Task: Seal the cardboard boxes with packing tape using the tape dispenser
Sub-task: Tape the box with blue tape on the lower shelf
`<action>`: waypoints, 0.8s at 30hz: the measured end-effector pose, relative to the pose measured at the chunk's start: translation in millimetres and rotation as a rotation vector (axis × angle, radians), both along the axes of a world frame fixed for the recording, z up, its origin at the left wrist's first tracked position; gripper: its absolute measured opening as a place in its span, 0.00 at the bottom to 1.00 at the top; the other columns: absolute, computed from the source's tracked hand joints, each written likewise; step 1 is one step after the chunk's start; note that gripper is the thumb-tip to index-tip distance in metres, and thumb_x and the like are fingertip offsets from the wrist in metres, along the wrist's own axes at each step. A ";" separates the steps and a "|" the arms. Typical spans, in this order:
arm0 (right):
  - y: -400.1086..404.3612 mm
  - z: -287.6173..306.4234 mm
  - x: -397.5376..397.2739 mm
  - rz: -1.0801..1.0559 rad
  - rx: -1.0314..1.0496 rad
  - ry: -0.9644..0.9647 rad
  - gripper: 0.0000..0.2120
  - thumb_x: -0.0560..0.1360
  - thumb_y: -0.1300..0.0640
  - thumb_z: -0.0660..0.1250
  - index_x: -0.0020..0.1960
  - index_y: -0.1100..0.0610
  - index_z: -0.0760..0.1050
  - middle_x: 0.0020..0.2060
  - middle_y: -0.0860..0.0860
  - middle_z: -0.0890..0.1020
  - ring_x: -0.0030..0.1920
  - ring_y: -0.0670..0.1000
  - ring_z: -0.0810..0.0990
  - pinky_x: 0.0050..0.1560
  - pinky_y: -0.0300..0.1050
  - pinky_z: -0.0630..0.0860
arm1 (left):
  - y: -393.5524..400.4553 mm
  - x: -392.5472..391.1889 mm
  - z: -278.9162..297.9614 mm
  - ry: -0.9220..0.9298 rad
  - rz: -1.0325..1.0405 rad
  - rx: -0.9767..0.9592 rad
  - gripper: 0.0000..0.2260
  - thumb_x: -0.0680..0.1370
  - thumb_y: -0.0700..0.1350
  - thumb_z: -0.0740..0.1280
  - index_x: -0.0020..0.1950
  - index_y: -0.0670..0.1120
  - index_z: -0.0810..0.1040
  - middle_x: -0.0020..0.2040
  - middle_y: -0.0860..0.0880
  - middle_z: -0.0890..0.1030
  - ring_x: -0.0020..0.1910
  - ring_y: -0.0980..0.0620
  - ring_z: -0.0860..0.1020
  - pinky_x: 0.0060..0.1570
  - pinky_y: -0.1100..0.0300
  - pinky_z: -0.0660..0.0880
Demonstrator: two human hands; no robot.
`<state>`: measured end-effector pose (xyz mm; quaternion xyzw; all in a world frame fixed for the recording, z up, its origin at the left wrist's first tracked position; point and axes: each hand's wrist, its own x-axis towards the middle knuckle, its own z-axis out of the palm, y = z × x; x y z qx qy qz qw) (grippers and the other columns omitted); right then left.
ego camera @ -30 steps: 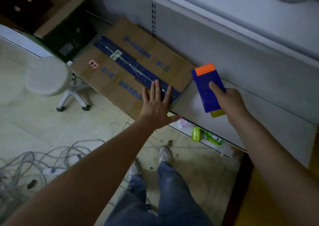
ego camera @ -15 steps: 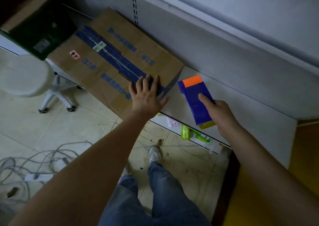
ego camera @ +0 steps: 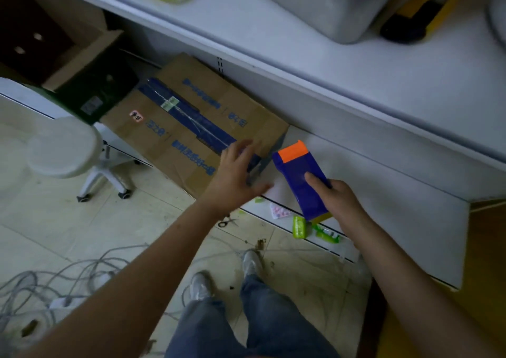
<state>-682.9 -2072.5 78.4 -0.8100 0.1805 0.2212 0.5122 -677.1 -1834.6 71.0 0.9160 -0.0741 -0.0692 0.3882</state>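
Note:
A flat brown cardboard box (ego camera: 175, 127) with blue print lies on the lower white shelf, a blue tape strip (ego camera: 191, 122) running along its centre seam. My left hand (ego camera: 235, 171) hovers blurred over the box's near right corner, fingers spread and relaxed. My right hand (ego camera: 336, 199) grips the blue tape dispenser (ego camera: 301, 177), index finger laid along its top. The dispenser's orange end (ego camera: 294, 151) points away from me, just right of the box corner and apart from it.
A white stool (ego camera: 64, 147) stands left of the box on the tiled floor. An open dark carton (ego camera: 90, 84) sits behind it. Cables (ego camera: 41, 289) lie at lower left. Scissors (ego camera: 227, 223) and green packets (ego camera: 299, 226) lie under the shelf (ego camera: 383, 201). A grey bin (ego camera: 328, 4) sits above.
My left hand has lifted from pressing the tape end on the box and slid right. The dispenser has stayed beside the box corner. My head has tilted up.

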 end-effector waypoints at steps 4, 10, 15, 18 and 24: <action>15.9 15.0 -10.6 0.118 -0.018 -0.056 0.33 0.71 0.34 0.69 0.39 0.68 0.76 0.33 0.63 0.81 0.32 0.58 0.78 0.36 0.45 0.69 | -17.1 -44.6 29.2 -0.102 -0.046 0.023 0.39 0.72 0.68 0.67 0.78 0.53 0.63 0.71 0.52 0.66 0.67 0.53 0.64 0.64 0.60 0.60; 41.4 34.1 -31.7 0.227 0.005 -0.025 0.33 0.73 0.36 0.67 0.44 0.70 0.78 0.38 0.63 0.83 0.41 0.63 0.83 0.38 0.46 0.73 | -13.5 -64.4 35.8 -0.172 0.132 0.247 0.27 0.74 0.64 0.67 0.72 0.60 0.70 0.62 0.55 0.72 0.57 0.50 0.66 0.56 0.53 0.68; 58.8 48.6 -39.2 0.289 -0.028 0.036 0.32 0.73 0.36 0.66 0.46 0.69 0.79 0.41 0.62 0.84 0.39 0.56 0.83 0.38 0.43 0.73 | -3.4 -73.2 40.9 -0.288 0.183 0.201 0.17 0.73 0.49 0.73 0.62 0.52 0.79 0.57 0.49 0.69 0.54 0.50 0.68 0.50 0.60 0.72; 63.5 50.6 -39.9 0.315 -0.060 0.039 0.30 0.73 0.33 0.65 0.42 0.64 0.78 0.40 0.61 0.84 0.42 0.57 0.84 0.39 0.43 0.74 | 0.7 -77.3 38.8 -0.287 0.158 0.221 0.17 0.75 0.44 0.72 0.63 0.49 0.79 0.56 0.49 0.72 0.53 0.50 0.71 0.49 0.58 0.75; 60.9 52.1 -41.0 0.363 -0.099 0.050 0.29 0.71 0.31 0.64 0.40 0.59 0.76 0.37 0.55 0.84 0.40 0.54 0.83 0.39 0.44 0.75 | 1.6 -90.5 37.4 -0.417 0.140 0.369 0.16 0.75 0.45 0.70 0.63 0.51 0.78 0.53 0.50 0.77 0.47 0.50 0.73 0.42 0.58 0.74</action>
